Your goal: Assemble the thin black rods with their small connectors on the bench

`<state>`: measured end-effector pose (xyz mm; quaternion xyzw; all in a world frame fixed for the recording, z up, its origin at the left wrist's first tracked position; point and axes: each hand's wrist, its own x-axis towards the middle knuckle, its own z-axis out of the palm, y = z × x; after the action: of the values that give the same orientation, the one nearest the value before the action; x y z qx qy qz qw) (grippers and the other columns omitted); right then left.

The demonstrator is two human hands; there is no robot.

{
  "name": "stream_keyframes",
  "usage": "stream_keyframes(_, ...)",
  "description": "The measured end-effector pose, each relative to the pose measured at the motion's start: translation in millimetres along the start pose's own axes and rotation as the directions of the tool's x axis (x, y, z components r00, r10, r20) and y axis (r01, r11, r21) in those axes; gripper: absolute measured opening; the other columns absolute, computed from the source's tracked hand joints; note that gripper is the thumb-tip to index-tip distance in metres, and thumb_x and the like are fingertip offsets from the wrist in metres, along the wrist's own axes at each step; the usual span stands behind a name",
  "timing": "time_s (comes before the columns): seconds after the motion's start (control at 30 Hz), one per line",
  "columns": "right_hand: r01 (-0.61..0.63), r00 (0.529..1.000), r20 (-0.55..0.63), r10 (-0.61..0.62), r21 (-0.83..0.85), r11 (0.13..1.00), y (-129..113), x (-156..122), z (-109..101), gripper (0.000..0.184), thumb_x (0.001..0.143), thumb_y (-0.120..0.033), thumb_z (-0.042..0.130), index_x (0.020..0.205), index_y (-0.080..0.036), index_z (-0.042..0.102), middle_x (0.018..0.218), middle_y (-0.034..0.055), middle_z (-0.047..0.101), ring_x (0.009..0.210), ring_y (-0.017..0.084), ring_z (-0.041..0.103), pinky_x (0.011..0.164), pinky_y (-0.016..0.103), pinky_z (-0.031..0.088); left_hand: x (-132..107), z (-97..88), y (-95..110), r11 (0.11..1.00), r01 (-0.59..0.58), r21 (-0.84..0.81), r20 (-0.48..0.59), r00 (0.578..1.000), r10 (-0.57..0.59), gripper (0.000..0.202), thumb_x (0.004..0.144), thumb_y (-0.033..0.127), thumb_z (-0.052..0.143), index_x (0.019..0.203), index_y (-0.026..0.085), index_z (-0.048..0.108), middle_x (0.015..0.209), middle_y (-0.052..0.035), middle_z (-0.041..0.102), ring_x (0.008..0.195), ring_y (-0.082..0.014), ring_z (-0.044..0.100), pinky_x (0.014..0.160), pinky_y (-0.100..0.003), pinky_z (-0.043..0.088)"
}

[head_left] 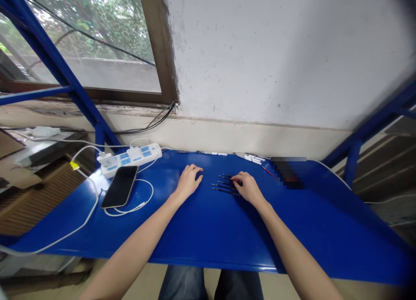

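Hands on the bench, rods between and beside them

The left hand (189, 181) rests on the bench (201, 243), just left of the rods (225, 186), and the right hand (248, 188) lies on their right end. The phone (120, 186) sits at 10 o'clock from the hands, beside a looped cable (143, 202), with the power strip (130, 159) directly behind it. Sticks (251, 158) line the far edge at 12 o'clock; beyond the bench, the window (97, 40) stands at 11 o'clock and the wall (276, 57) at 1 o'clock

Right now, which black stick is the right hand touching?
The topmost black refill: the right hand rests on it, while the lower refills lie closer to the person.
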<state>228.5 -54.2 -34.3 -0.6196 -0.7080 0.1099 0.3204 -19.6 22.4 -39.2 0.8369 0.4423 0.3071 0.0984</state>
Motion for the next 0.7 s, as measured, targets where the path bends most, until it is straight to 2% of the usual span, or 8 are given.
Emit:
stream_keyframes(0.23,0.007,0.998,0.057,-0.007,-0.001,1.0,0,0,1,0.024,0.078,-0.011,0.053,0.086,-0.022,0.074,0.08,0.0056,0.063,0.075,0.019,0.055,0.07,0.032,0.045,0,-2.3,7,1.0,-0.021,0.005,0.034,0.999,0.02,0.014,0.084,0.015,0.052,0.079,0.02,0.064,0.083,-0.0056,0.058,0.083,-0.0219,0.052,0.078,-0.034,0.043)
stream_keyframes(0.37,0.019,0.997,0.073,-0.02,0.017,1.0,-3,0,1,0.022,0.079,-0.014,0.053,0.087,-0.021,0.073,0.078,0.0054,0.061,0.074,0.019,0.054,0.07,0.031,0.044,0,-2.9,12,0.997,-0.004,-0.083,0.04,0.999,0.007,0.013,0.084,0.013,0.051,0.076,0.019,0.059,0.08,-0.0052,0.059,0.079,-0.0211,0.052,0.077,-0.033,0.041)
stream_keyframes(0.43,0.017,0.999,0.037,-0.018,0.023,1.0,-3,0,0,0.02,0.08,-0.016,0.053,0.086,-0.021,0.071,0.077,0.0049,0.06,0.073,0.019,0.054,0.07,0.031,0.044,0,-2.9,15,0.989,0.01,-0.148,0.032,0.999,-0.005,0.013,0.085,0.015,0.05,0.077,0.02,0.059,0.078,-0.0045,0.06,0.076,-0.0202,0.053,0.075,-0.033,0.041)
stream_keyframes(0.53,-0.009,0.997,-0.078,0.009,0.008,1.0,0,1,-3,0.017,0.08,-0.019,0.053,0.086,-0.021,0.069,0.074,0.0039,0.058,0.073,0.019,0.053,0.07,0.032,0.043,1,-4.2,20,0.965,0.06,-0.256,0.023,0.998,-0.056,0.011,0.085,0.018,0.049,0.081,0.02,0.059,0.075,-0.0033,0.061,0.071,-0.0182,0.055,0.07,-0.03,0.042)
stream_keyframes(0.7,-0.132,0.973,-0.203,0.111,-0.093,0.987,17,0,-3,0.012,0.075,-0.019,0.057,0.084,-0.02,0.065,0.076,0.0044,0.056,0.076,0.021,0.051,0.072,0.032,0.042,5,-6.1,25,0.864,0.128,-0.487,0.003,0.989,-0.145,0.007,0.08,0.024,0.056,0.079,0.02,0.062,0.072,-0.0008,0.063,0.064,-0.0143,0.056,0.064,-0.025,0.042)
